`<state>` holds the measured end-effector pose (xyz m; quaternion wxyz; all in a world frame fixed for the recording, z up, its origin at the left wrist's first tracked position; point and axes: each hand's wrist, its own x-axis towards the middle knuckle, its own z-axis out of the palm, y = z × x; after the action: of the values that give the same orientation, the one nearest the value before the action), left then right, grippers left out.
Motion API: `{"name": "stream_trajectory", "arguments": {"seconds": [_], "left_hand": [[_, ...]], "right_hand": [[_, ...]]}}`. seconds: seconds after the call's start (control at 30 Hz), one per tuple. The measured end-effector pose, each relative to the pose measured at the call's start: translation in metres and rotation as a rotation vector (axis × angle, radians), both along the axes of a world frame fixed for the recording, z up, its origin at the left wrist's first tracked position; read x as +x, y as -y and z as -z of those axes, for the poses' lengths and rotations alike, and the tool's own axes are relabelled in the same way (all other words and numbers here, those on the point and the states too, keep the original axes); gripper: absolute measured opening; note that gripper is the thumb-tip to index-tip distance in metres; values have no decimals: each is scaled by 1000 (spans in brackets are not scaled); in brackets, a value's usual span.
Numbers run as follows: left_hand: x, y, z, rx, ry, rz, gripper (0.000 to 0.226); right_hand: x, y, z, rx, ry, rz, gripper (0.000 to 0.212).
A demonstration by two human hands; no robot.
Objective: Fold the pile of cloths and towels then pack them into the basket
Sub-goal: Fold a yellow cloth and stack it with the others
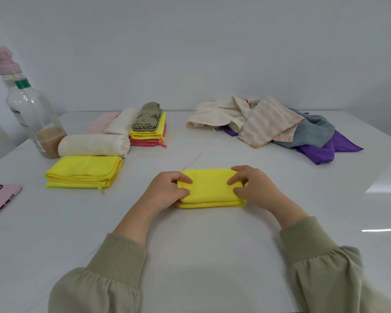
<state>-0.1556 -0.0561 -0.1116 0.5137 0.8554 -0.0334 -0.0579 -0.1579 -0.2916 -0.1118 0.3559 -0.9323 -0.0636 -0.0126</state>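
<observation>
Both grips, left hand (167,191) and right hand (252,188), clamp the side edges of the yellow cloth (210,188) on open table (212,249).

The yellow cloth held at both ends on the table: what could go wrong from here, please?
1. The left grip and right grip pinch only the ends of the folded yellow cloth; lifted so, its middle layers may sag and unfold.
2. Carried left toward the yellow stack, the left sleeve might knock the bottle that holds brown liquid beside the rolled towel.
</observation>
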Motion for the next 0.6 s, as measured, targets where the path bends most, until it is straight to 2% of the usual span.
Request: {"name": "stream_trajectory", "arguments": {"seconds": [0.03,0.1,0.13,0.2,0.23,0.27,0.33,0.4,0.47,0.53,0.6], "left_hand": [[-1,0,0,156,57,17,7],[-1,1,4,444,218,-34,26],[0,3,5,538,362,-93,35],[2,11,5,586,718,-121,44],[2,15,4,592,830,-101,43],[2,22,5,617,853,-61,43],[1,36,9,764,663,75,50],[0,41,20,942,426,203,56],[-2,40,24,1008,281,288,59],[-2,36,27,954,258,319,58],[2,30,27,733,218,274,52]], "right_hand": [[0,0,2,-67,14,-32,26],[0,1,8,-137,82,-48,21],[0,0,9,-174,149,-20,15],[1,-7,9,-208,307,59,12],[1,-12,9,-192,374,86,16],[1,-18,9,-176,422,95,20],[-1,-27,12,-266,370,30,34],[-2,-29,21,-466,141,-58,48],[-3,-26,24,-581,-8,-97,53],[-5,-22,24,-543,-37,-127,53],[-3,-18,22,-405,-43,-107,52]]}}
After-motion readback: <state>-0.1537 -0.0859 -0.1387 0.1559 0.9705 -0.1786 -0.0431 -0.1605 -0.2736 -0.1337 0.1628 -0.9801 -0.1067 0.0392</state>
